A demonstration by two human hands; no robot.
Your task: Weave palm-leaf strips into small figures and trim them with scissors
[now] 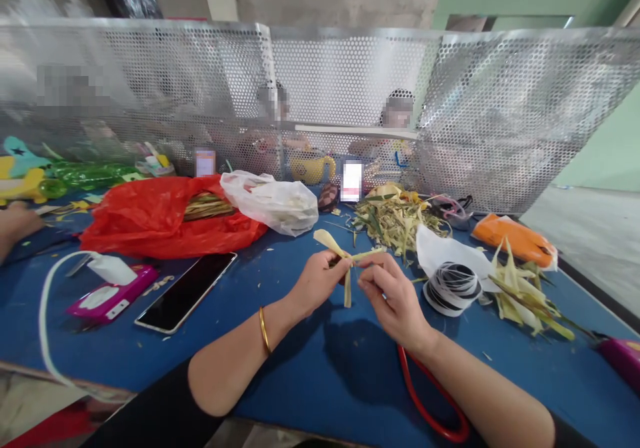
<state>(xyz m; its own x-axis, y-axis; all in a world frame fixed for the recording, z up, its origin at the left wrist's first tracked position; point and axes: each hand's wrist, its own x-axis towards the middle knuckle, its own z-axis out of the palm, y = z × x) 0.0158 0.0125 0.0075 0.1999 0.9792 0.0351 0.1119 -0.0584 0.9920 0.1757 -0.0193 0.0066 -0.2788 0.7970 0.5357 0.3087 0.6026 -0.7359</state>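
A cross-shaped piece of flat, pale yellow leaf strips [327, 241] is held up just above the blue worktop [285, 395], between the person's two hands. By the left hand [325, 275], it is gripped firmly at its crossing, the thumb and fingers being closed on it; one strip is pointed up, and another is hung downward. The right hand [395, 298] is brought close beside it with fingers curled and thumb drawn in near the forefinger; a strip is extended across to these fingers, but whether anything is gripped by them cannot be told.

Beyond the hands, a loose heap of dry, yellow-green leaf pieces [395, 218] is spread. To the right, a white-rimmed spool of thin cord [453, 288] is placed near more pale leaf pieces [523, 295], with a crumpled orange plastic packet [515, 238] behind. A red, curved handle [435, 395] is seen below the right wrist. On the left, a black-screened phone [187, 291] is laid flat, and bundled stalks are partly wrapped in a crumpled red plastic bag [145, 215], touched by a translucent white plastic bag [280, 205].
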